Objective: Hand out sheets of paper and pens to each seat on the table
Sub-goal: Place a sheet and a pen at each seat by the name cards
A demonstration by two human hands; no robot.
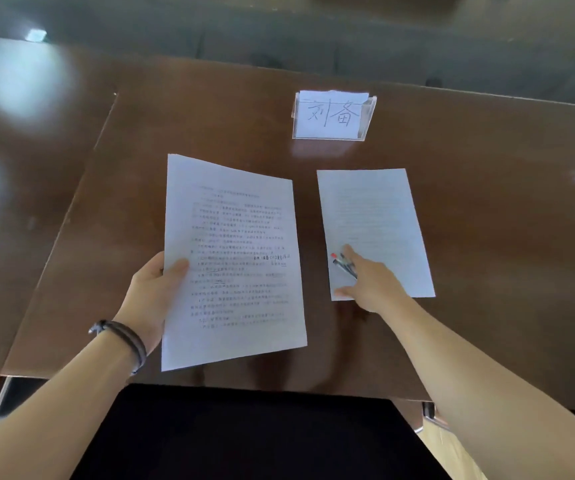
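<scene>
Two grips — left hand pinching printed sheets, right hand clutching pens atop table sheet.

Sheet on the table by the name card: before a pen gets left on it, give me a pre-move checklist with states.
1. Sheet on the table lies flat near the name card: ok.
2. Right hand holds pens over that sheet: ok.
3. One pen already separated from the bunch: cannot tell.
4. Left hand grips the remaining sheets: ok.
5. A pen already lying at this seat: not ok, none seen.
</scene>
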